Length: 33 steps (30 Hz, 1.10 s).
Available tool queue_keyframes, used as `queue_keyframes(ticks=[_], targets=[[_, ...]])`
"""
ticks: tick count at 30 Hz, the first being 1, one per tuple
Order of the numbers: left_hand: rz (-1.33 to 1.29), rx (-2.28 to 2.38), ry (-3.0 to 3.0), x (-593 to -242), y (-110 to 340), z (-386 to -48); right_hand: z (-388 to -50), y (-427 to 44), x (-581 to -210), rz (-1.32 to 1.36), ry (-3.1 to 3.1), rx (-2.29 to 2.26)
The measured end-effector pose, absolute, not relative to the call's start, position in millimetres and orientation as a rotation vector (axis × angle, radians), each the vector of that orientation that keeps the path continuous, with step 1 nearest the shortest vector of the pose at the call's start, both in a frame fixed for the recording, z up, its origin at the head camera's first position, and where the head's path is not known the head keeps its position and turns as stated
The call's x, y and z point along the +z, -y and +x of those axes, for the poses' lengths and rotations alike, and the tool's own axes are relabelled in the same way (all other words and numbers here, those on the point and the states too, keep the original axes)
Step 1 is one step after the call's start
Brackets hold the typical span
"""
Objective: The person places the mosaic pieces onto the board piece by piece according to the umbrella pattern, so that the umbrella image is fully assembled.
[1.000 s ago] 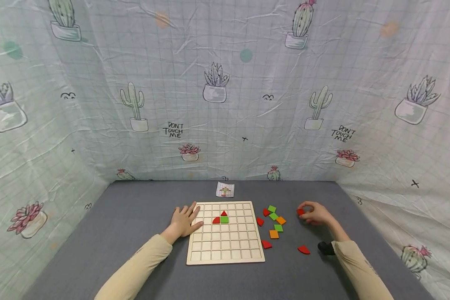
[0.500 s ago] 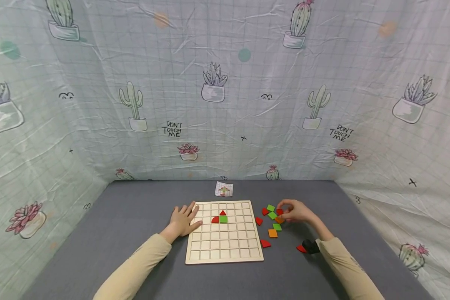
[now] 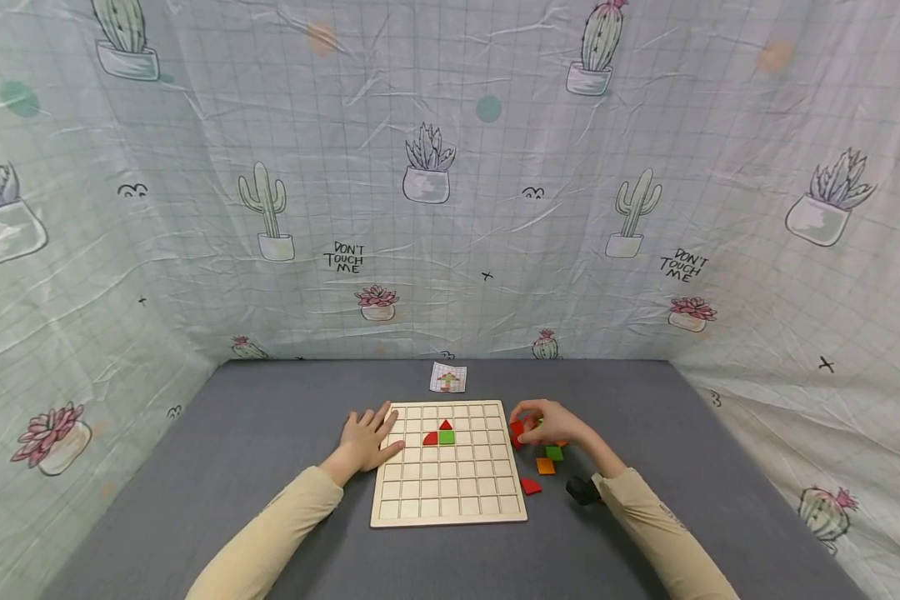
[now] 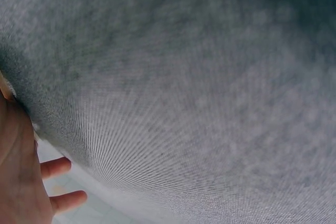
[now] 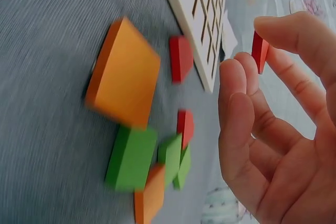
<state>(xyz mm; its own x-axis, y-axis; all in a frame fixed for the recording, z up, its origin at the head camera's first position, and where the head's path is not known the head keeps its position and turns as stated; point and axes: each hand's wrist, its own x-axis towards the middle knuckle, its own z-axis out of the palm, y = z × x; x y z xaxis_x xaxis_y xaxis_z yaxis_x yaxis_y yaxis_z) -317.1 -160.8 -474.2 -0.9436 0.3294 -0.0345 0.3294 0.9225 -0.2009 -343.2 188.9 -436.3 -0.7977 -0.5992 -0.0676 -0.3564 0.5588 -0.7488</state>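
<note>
One red piece (image 5: 260, 52) is pinched between the thumb and a finger of the right hand (image 3: 546, 422) and is held above the grey table (image 3: 450, 562), near the right edge of the wooden board (image 3: 450, 490). The board's left edge is touched by the left hand (image 3: 361, 441), its fingers spread. On the grid, a green square (image 3: 447, 437) is flanked at left by a red quarter-round (image 3: 431, 439) and topped by a red triangle (image 3: 446, 425). Beyond the board, a patterned card (image 3: 447, 378) is seen. Loose on the table, an orange tile (image 3: 545, 467) is partly bordered by a green tile (image 3: 554, 453).
</note>
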Motion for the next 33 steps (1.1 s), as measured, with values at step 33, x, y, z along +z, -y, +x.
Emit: queue_keyframes(ticks=[33], targets=[[0.536,-0.337,-3.099,-474.8,161.3,-317.2,-357.5,-106.6,-447.9,-0.864,-2.443,-0.885]])
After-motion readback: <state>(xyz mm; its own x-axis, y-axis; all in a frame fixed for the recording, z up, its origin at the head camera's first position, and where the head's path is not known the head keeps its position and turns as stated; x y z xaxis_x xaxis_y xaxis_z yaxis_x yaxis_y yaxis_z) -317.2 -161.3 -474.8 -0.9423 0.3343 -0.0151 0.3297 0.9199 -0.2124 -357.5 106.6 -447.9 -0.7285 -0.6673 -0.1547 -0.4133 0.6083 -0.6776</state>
